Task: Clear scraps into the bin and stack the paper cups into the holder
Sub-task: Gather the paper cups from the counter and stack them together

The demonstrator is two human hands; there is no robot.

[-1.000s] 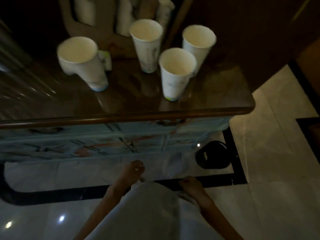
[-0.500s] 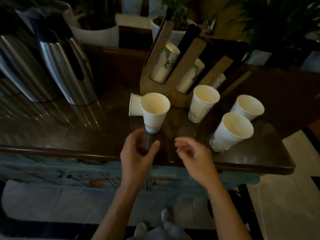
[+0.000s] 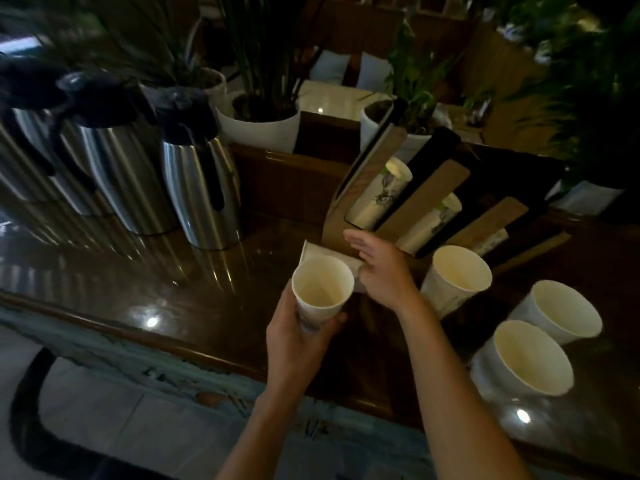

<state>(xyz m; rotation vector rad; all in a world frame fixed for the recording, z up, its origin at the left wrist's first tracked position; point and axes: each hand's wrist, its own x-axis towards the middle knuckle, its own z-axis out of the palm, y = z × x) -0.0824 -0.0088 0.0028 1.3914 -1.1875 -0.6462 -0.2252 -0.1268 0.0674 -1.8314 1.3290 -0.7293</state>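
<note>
Three steel vacuum jugs stood in a row on the dark wooden counter, well off to the left of both hands, black lids on and light streaking their sides. Left to right from there, the left hand came next, its fingers wrapped round the lower part of a paper cup that it held upright and clear of the counter top, mouth open to the camera and nothing visible inside. Just behind that cup's rim, a flat white piece lay on the counter (a card or a fallen cup, too dim to tell). The right hand hung right beside the held cup, fingers stretched out flat and loosely spread, gripping nothing, the fingertips pointed toward the base of the wooden cup holder. That holder leaned back beyond the fingertips, with stacked cups lying in its slanted slots. To the right of the open hand, three loose paper cups stood on the counter: one close beside the right wrist, a second farther right, and a third nearer the counter's front edge. Potted plants filled the background behind the counter.
</note>
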